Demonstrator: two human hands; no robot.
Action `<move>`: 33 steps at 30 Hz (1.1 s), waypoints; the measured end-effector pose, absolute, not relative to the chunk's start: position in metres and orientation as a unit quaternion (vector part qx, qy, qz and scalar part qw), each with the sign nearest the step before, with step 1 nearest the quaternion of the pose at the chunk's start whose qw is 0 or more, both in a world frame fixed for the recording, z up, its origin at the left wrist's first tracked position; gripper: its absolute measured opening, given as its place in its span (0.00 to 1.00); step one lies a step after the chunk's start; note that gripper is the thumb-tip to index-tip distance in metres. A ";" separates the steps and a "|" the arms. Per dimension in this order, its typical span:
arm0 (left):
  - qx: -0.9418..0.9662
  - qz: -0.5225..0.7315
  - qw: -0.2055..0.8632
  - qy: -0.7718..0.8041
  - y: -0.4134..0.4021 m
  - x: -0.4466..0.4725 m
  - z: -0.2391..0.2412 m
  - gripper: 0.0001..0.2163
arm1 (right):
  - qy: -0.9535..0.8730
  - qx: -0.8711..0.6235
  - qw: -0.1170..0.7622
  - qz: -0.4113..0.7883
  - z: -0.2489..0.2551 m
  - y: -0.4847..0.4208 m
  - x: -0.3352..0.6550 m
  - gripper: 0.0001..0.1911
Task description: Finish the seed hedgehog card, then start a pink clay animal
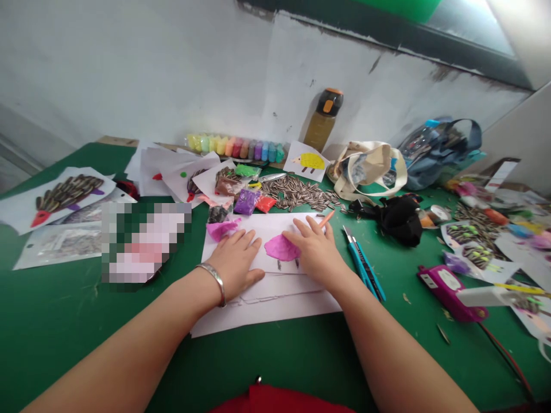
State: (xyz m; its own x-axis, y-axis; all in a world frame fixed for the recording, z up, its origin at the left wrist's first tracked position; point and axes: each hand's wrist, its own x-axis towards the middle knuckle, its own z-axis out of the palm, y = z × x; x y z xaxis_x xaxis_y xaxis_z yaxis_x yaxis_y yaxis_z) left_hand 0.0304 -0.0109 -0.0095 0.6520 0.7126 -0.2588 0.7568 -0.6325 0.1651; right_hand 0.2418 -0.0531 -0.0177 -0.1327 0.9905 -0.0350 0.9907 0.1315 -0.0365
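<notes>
My left hand (239, 261) lies spread on a sheet of white paper (258, 221). A crumpled bright pink piece (222, 229) sits beside its fingertips. A flattened patch of magenta clay (279, 248) is stuck on the paper, with short dark marks below it. The fingers of my right hand (316, 246) are stretched out, and one touches the clay's right edge. An orange stick, perhaps a pencil (329, 218), shows by the right fingertips; whether they touch it is unclear. More paper sheets (275, 318) lie underneath.
Sunflower seeds (297, 192) are heaped behind the paper, beside purple (247, 202) and red (266, 203) clay packets. A utility knife (357, 261) and blue-handled scissors (374, 275) lie right. Farther off stand a bottle (321, 123) and a cloth bag (365, 166). Hedgehog pictures (71, 192) lie left.
</notes>
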 end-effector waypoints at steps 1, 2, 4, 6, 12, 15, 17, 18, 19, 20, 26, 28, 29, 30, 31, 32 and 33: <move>0.900 -0.088 0.130 0.407 -0.011 0.030 -0.009 0.31 | 0.751 0.660 0.002 -0.032 -0.018 -0.053 0.243 0.32; 0.900 -0.090 0.129 0.406 -0.011 0.030 -0.009 0.31 | 0.748 0.662 0.002 -0.041 -0.018 -0.052 0.244 0.32; 0.901 -0.093 0.129 0.403 -0.011 0.030 -0.008 0.31 | 0.740 0.670 -0.001 -0.060 -0.018 -0.052 0.247 0.33; 0.902 -0.088 0.128 0.404 -0.011 0.030 -0.008 0.31 | 0.732 0.678 -0.007 -0.066 -0.018 -0.053 0.249 0.36; 0.902 -0.078 0.133 0.402 -0.011 0.029 -0.010 0.31 | 0.744 0.667 0.005 -0.043 -0.016 -0.053 0.247 0.30; 0.903 -0.071 0.139 0.400 -0.010 0.029 -0.010 0.30 | 0.747 0.664 0.006 -0.032 -0.015 -0.054 0.245 0.28; 0.903 -0.064 0.143 0.400 -0.010 0.028 -0.011 0.30 | 0.749 0.662 -0.001 -0.022 -0.015 -0.055 0.244 0.29; 0.903 -0.061 0.144 0.401 -0.010 0.028 -0.011 0.30 | 0.752 0.659 -0.006 -0.015 -0.015 -0.056 0.243 0.30; 0.903 -0.060 0.144 0.401 -0.010 0.028 -0.011 0.30 | 0.756 0.655 -0.010 -0.010 -0.015 -0.057 0.242 0.31; 0.902 -0.060 0.143 0.402 -0.010 0.028 -0.011 0.30 | 0.760 0.650 -0.013 -0.007 -0.015 -0.057 0.241 0.32; 0.901 -0.080 0.130 0.405 -0.011 0.030 -0.008 0.30 | 0.774 0.633 -0.010 -0.011 -0.013 -0.057 0.240 0.30; 0.900 -0.078 0.135 0.407 -0.011 0.030 -0.008 0.30 | 0.775 0.632 -0.007 -0.012 -0.012 -0.057 0.240 0.29; 0.899 -0.075 0.139 0.408 -0.011 0.030 -0.008 0.30 | 0.774 0.633 -0.007 -0.013 -0.012 -0.057 0.240 0.30; 0.899 -0.072 0.142 0.408 -0.011 0.030 -0.008 0.30 | 0.771 0.636 -0.008 -0.013 -0.012 -0.057 0.239 0.30; 0.899 -0.069 0.145 0.408 -0.011 0.030 -0.009 0.30 | 0.769 0.639 -0.012 -0.012 -0.013 -0.057 0.239 0.31; 0.899 -0.067 0.145 0.407 -0.011 0.029 -0.009 0.30 | 0.767 0.641 -0.016 -0.010 -0.013 -0.057 0.238 0.32; 0.900 -0.064 0.145 0.406 -0.011 0.029 -0.010 0.29 | 0.768 0.640 -0.019 -0.008 -0.013 -0.057 0.237 0.33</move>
